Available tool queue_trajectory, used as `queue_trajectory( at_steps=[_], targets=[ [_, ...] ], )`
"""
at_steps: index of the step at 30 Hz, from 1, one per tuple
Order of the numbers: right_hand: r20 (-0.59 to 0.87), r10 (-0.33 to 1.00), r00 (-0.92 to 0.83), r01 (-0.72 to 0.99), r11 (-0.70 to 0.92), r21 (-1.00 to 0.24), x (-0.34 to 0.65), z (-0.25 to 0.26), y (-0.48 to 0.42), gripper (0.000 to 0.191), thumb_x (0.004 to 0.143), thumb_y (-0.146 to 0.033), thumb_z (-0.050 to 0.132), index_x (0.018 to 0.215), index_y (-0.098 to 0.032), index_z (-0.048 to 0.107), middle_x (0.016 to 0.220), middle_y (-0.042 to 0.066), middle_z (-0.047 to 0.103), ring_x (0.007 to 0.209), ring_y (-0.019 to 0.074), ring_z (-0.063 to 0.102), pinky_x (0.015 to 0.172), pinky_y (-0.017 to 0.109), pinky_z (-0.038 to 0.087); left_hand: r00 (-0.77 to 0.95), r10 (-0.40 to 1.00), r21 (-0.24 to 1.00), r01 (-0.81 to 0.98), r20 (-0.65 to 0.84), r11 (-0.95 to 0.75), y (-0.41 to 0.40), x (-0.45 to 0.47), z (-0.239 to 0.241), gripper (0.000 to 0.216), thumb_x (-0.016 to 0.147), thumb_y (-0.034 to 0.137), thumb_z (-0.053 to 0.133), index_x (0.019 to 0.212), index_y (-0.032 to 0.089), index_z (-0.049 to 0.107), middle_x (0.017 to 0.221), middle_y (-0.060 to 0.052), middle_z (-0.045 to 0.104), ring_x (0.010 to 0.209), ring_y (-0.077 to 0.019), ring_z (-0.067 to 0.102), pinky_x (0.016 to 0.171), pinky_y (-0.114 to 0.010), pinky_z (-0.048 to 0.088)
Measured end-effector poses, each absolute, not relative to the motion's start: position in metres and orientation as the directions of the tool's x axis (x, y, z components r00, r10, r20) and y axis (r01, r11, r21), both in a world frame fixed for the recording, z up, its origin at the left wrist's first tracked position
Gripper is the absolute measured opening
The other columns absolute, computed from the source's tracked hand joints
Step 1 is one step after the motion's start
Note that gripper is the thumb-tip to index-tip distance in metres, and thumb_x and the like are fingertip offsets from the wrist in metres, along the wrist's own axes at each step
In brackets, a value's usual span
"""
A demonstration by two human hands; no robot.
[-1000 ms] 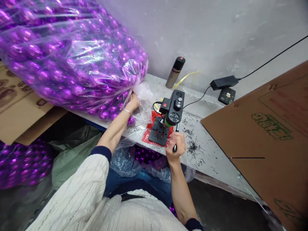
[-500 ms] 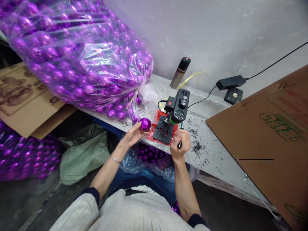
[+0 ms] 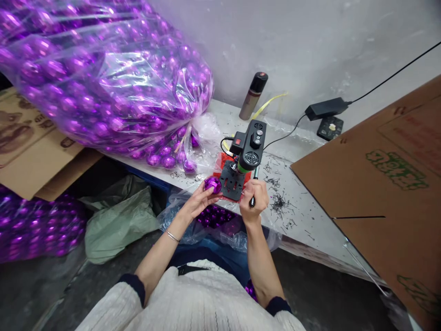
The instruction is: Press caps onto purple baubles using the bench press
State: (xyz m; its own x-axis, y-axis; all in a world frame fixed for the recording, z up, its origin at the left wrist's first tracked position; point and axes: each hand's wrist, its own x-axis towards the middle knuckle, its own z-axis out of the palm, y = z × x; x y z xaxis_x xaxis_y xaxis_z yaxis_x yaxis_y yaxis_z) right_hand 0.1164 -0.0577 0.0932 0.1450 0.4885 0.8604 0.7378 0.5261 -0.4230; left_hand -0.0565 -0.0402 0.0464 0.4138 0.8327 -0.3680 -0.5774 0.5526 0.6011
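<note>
Between the fingers of my left hand (image 3: 199, 202) is a shiny purple faceted ball (image 3: 212, 184), just left of the press's dark base plate (image 3: 230, 184). My right hand (image 3: 254, 198) is wrapped around the black-knobbed lever (image 3: 252, 202) at the right side of the small black bench press (image 3: 252, 146). The press has a red switch and a green ring below its head. Red plastic (image 3: 225, 159) lies under the base. Below the table edge, a clear plastic bag (image 3: 237, 236) with small purple balls opens in front of my lap.
A big clear bag of purple balls (image 3: 113, 92) fills the table's left. Behind the press stand a spray can (image 3: 253, 95) and a black power adapter (image 3: 326, 109). Black scraps (image 3: 280, 202) litter the table's right, beside a large cardboard box (image 3: 382, 184).
My left hand has brought the purple ball right and slightly down, closer to the base plate. My right hand stays on the lever. The whole view has shifted a little.
</note>
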Motion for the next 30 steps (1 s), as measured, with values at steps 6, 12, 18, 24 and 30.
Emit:
queue_trajectory(
  at_steps=[6, 12, 18, 24, 30],
  targets=[
    [0.861, 0.488, 0.142, 0.752, 0.512, -0.415, 0.116, 0.093, -0.058, 0.021, 0.093, -0.011, 0.045, 0.076, -0.022, 0.05, 0.075, 0.002, 0.058, 0.068, 0.0128, 0.056, 0.063, 0.028, 0.044, 0.429, 0.82, 0.494, -0.655, -0.379, 0.571, -0.034, -0.061, 0.05, 0.048, 0.097, 0.037, 0.058, 0.143, 0.03, 0.046, 0.111, -0.006, 0.072, 0.086, -0.0178, 0.074, 0.065, -0.024, 0.06],
    [0.864, 0.486, 0.134, 0.761, 0.508, -0.404, 0.117, 0.096, -0.058, 0.02, 0.092, -0.009, 0.045, 0.077, -0.021, 0.05, 0.075, 0.001, 0.058, 0.068, 0.0123, 0.056, 0.063, 0.027, 0.044, 0.393, 0.763, 0.469, -0.616, -0.513, 0.633, -0.025, -0.055, 0.049, 0.025, 0.098, 0.032, 0.056, 0.113, 0.013, 0.064, 0.09, -0.007, 0.074, 0.076, -0.0166, 0.074, 0.059, -0.02, 0.06],
    [0.862, 0.49, 0.13, 0.763, 0.506, -0.403, 0.117, 0.099, -0.059, 0.02, 0.092, -0.009, 0.046, 0.077, -0.021, 0.051, 0.074, 0.001, 0.058, 0.068, 0.0129, 0.056, 0.063, 0.028, 0.043, 0.364, 0.787, 0.524, -0.596, -0.499, 0.608, -0.018, -0.045, 0.046, 0.019, 0.091, 0.031, 0.068, 0.1, 0.014, 0.066, 0.075, -0.001, 0.07, 0.05, -0.0079, 0.062, 0.045, -0.015, 0.05],
    [0.86, 0.497, 0.113, 0.772, 0.501, -0.391, 0.117, 0.1, -0.06, 0.02, 0.092, -0.009, 0.045, 0.077, -0.021, 0.051, 0.074, 0.002, 0.059, 0.068, 0.0132, 0.057, 0.064, 0.028, 0.044, 0.296, 0.873, 0.677, -0.551, -0.388, 0.488, -0.015, -0.032, 0.052, 0.04, 0.087, 0.037, 0.072, 0.121, 0.02, 0.06, 0.101, -0.006, 0.073, 0.081, -0.0172, 0.074, 0.072, -0.025, 0.06],
    [0.86, 0.501, 0.102, 0.765, 0.513, -0.389, 0.118, 0.099, -0.061, 0.021, 0.091, -0.007, 0.046, 0.076, -0.022, 0.05, 0.074, 0.001, 0.058, 0.071, 0.0128, 0.057, 0.065, 0.027, 0.045, 0.105, 0.944, 0.846, -0.421, -0.312, 0.327, -0.007, -0.021, 0.042, 0.047, 0.083, 0.035, 0.075, 0.126, 0.022, 0.061, 0.112, -0.007, 0.071, 0.099, -0.0196, 0.07, 0.089, -0.031, 0.057]
  ],
)
